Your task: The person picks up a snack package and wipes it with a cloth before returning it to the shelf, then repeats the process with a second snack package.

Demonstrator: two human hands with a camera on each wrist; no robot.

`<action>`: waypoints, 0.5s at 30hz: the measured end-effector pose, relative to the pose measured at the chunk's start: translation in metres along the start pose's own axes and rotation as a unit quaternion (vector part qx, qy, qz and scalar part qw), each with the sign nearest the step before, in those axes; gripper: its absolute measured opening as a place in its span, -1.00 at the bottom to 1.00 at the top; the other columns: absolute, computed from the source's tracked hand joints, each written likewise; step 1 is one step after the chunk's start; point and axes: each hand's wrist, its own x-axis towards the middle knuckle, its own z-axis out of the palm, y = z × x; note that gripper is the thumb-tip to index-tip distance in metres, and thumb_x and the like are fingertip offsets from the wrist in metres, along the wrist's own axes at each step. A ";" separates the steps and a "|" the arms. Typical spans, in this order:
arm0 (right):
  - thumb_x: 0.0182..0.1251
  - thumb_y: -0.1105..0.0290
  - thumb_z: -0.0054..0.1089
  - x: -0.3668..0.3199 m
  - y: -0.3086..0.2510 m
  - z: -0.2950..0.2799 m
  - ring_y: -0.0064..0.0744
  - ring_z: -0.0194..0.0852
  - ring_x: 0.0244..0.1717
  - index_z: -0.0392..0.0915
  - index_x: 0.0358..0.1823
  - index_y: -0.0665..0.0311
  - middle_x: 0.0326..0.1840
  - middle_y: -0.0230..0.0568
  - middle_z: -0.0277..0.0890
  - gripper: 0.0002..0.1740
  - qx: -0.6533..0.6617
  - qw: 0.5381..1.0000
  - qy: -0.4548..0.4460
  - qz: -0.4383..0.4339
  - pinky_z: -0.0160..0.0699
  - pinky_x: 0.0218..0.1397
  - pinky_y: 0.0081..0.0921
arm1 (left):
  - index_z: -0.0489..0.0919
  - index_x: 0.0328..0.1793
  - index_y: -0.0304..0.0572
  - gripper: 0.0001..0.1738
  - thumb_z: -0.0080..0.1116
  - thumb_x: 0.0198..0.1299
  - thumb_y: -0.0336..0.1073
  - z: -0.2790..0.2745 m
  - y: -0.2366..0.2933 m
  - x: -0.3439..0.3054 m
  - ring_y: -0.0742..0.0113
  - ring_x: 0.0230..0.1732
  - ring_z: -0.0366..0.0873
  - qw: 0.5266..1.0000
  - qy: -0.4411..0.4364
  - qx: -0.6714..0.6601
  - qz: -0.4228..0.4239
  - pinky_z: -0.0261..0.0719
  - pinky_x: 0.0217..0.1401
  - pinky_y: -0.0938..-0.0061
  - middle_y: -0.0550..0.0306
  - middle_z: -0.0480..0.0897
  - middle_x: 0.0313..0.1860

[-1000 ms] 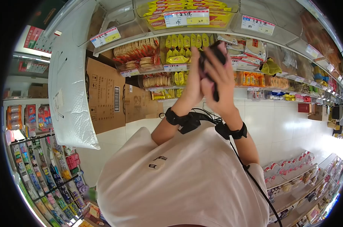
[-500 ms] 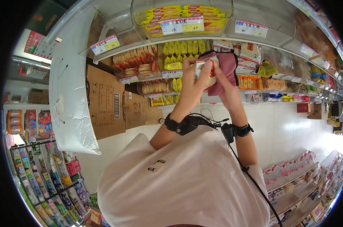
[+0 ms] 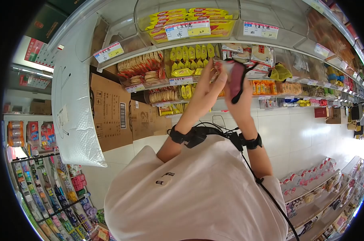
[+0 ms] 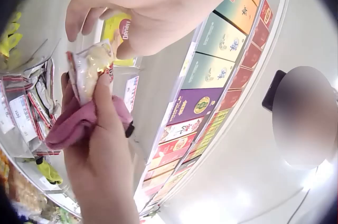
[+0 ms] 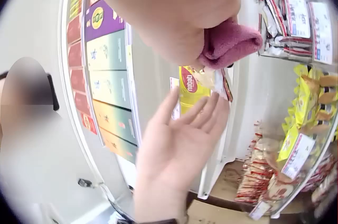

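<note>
My right hand (image 3: 241,110) grips a pink cloth (image 3: 237,78) with dark edging, folded in the palm. In the left wrist view its thumb pinches a small clear-and-white snack packet (image 4: 91,71) with red print, which stands up out of the cloth. Pale contents show through the wrapper. My left hand (image 3: 206,92) is beside the packet with its fingers spread and loosely bent, holding nothing. From the right wrist, the left hand (image 5: 182,139) shows its palm, fingertips right by the packet, while the cloth (image 5: 229,44) pokes out of the right fist.
Shelf bins ahead hold yellow wafer packs (image 3: 190,20), round crackers (image 3: 142,66) and yellow-green sachets (image 3: 190,56). A yellow-green cloth (image 3: 281,72) hangs at a shelf edge. To the left stand cardboard boxes (image 3: 109,112) and a silvery padded sheet (image 3: 75,108).
Half a second ago the left hand held the packet against the cloth; now it has come away from it. The cloth, spread out then, is bunched and turned in the right hand.
</note>
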 end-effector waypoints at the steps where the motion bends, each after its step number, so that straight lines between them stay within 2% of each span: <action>1: 0.21 0.60 0.24 -0.003 -0.010 0.004 0.12 0.56 0.12 0.49 0.01 0.50 0.23 0.29 0.49 -0.67 -0.009 1.000 -0.016 -0.024 0.54 0.15 -0.24 | 0.25 0.56 -0.29 -0.32 0.00 0.55 0.04 -0.001 -0.003 0.002 0.34 0.38 0.43 0.996 -0.003 -0.077 -0.032 0.34 0.46 0.43 0.00 0.46 0.41; 3: 0.05 0.62 0.19 0.001 -0.028 0.008 0.36 0.18 0.48 0.42 0.13 0.48 0.55 0.36 0.12 -0.48 -0.048 0.979 -0.065 -0.186 0.23 0.51 0.02 | 0.28 0.56 -0.24 -0.32 -0.04 0.55 0.09 -0.005 -0.008 0.007 0.36 0.38 0.44 0.968 -0.013 -0.230 -0.097 0.35 0.46 0.43 0.05 0.45 0.44; 4: 0.00 0.59 0.21 0.000 -0.024 0.009 0.36 0.03 0.58 0.40 0.30 0.44 0.62 0.31 0.03 -0.31 -0.080 0.977 -0.082 -0.179 -0.03 0.63 0.17 | 0.42 0.46 -0.29 -0.39 -0.04 0.56 0.08 -0.002 -0.001 0.004 0.46 0.15 0.55 0.957 0.014 -0.271 -0.105 0.49 0.25 0.52 0.09 0.60 0.19; 7: 0.00 0.58 0.22 0.012 -0.023 0.002 0.39 0.04 0.56 0.28 0.48 0.40 0.63 0.29 0.01 -0.14 -0.094 0.985 -0.057 -0.135 0.00 0.62 0.17 | 0.53 0.35 -0.28 -0.43 -0.04 0.56 0.09 -0.005 0.000 0.004 0.52 0.01 0.57 0.965 0.045 -0.214 -0.147 0.53 0.09 0.56 0.19 0.65 0.00; 8: 0.01 0.57 0.24 0.013 -0.015 0.002 0.39 0.02 0.58 0.20 0.55 0.40 0.66 0.24 -0.02 -0.06 -0.055 0.989 -0.060 -0.120 0.01 0.62 0.15 | 0.49 0.39 -0.14 -0.47 -0.12 0.59 0.09 -0.010 -0.007 0.003 0.46 0.22 0.55 0.981 0.018 -0.139 -0.134 0.44 0.36 0.42 0.22 0.61 0.22; 11: 0.01 0.54 0.26 0.012 -0.016 0.005 0.37 0.01 0.59 0.25 0.51 0.42 0.65 0.21 0.03 -0.10 -0.047 0.994 -0.050 -0.086 -0.01 0.63 0.13 | 0.50 0.38 -0.13 -0.46 -0.12 0.59 0.10 -0.002 -0.003 0.005 0.46 0.18 0.57 0.969 0.059 -0.194 -0.143 0.47 0.33 0.40 0.22 0.63 0.18; 12: 0.05 0.53 0.24 0.008 -0.018 0.008 0.34 0.00 0.61 0.30 0.48 0.44 0.62 0.20 0.11 -0.17 -0.107 0.984 -0.046 -0.138 -0.01 0.64 0.11 | 0.49 0.39 -0.14 -0.45 -0.13 0.59 0.11 -0.002 -0.006 0.005 0.43 0.21 0.56 0.950 0.083 -0.260 -0.153 0.47 0.35 0.38 0.20 0.62 0.21; 13: 0.10 0.52 0.22 0.009 -0.030 0.005 0.30 0.00 0.62 0.34 0.43 0.47 0.58 0.21 0.18 -0.24 -0.104 0.977 -0.083 -0.168 -0.02 0.64 0.10 | 0.49 0.40 -0.14 -0.44 -0.14 0.59 0.11 -0.002 -0.009 0.005 0.40 0.24 0.55 0.926 0.108 -0.325 -0.160 0.46 0.37 0.36 0.17 0.60 0.24; 15: 0.08 0.53 0.20 0.011 -0.041 0.000 0.26 -0.05 0.64 0.36 0.42 0.45 0.59 0.18 0.16 -0.24 -0.136 0.964 -0.132 -0.185 0.05 0.63 0.03 | 0.48 0.42 -0.15 -0.43 -0.14 0.58 0.11 -0.006 -0.019 0.005 0.35 0.29 0.53 0.902 0.041 -0.412 -0.124 0.45 0.40 0.31 0.14 0.58 0.28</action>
